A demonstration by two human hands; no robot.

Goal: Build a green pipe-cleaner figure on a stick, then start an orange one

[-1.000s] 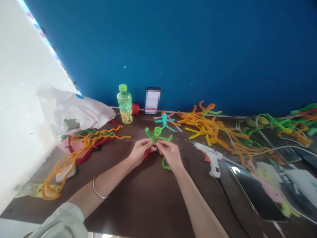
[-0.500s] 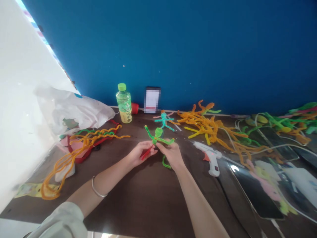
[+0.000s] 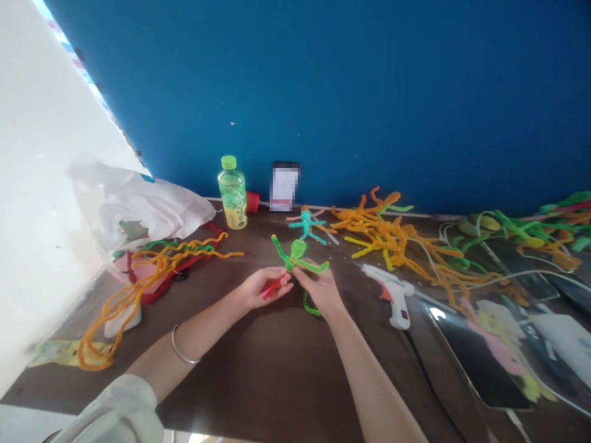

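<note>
the left hand (image 3: pixel 264 288) is closed on a red pipe cleaner (image 3: pixel 273 287), and the right hand (image 3: pixel 321 290) seems pinched on a green pipe-cleaner figure (image 3: pixel 298 253), held above the dark table (image 3: pixel 258 375). a green loop (image 3: pixel 308 306) lies under the hands; a teal figure (image 3: pixel 306 224) lies beyond, a hot glue gun (image 3: pixel 392 292) to the right.

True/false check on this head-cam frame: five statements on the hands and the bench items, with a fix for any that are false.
The bangle is on the right wrist. False: it is on the left wrist.
A red pipe cleaner sticks out of the left hand. True.
The right hand touches the green pipe-cleaner figure. True.
The plastic drink bottle lies on its side. False: it stands upright.
The white glue gun is in the right hand. False: it lies on the table, to the right of the hands.
</note>
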